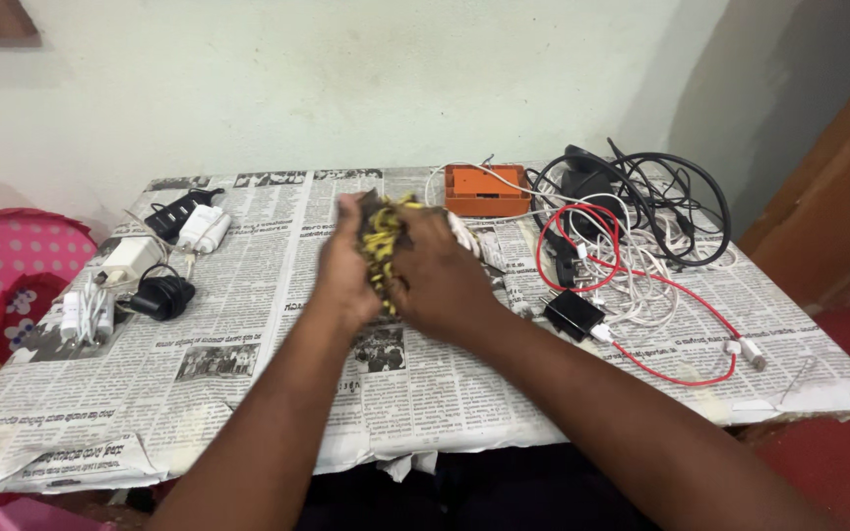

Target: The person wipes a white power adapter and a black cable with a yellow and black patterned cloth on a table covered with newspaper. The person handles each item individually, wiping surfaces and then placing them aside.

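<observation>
Both my hands meet over the middle of a table covered in newspaper. My left hand and my right hand are closed around a bundled yellow-and-black braided cable, held a little above the paper. Part of the bundle sticks out between the hands; the rest is hidden by my fingers. The hands look slightly blurred.
A tangle of black, white and red cables lies at the right with a black plug and an orange box. White and black chargers sit at the left. A pink dotted object stands beside the table.
</observation>
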